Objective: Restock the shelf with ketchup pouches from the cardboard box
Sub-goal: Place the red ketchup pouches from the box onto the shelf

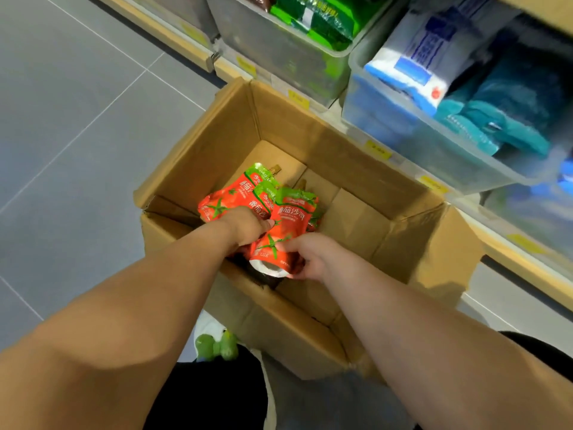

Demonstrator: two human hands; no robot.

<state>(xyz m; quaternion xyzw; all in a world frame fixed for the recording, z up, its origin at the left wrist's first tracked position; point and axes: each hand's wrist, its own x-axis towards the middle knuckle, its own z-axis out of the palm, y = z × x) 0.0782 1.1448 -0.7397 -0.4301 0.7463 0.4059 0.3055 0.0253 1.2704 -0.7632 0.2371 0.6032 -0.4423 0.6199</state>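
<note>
An open cardboard box (356, 169) stands on the floor in front of the shelf. Inside it lie several red and green ketchup pouches (235, 190) in a small heap at the left side. Both my arms reach down into the box. My left hand (245, 226) is closed over the pouches at the middle of the heap. My right hand (307, 254) grips the lower end of one upright ketchup pouch (290, 218), whose white base faces me. The two hands almost touch over that pouch.
The shelf (527, 268) runs along the right, with clear plastic bins: one holding green packets (313, 20), one holding blue and white packs (434, 57). Yellow price labels (376, 149) line its edge. Grey tiled floor (77, 119) lies to the left. The box flaps stand open.
</note>
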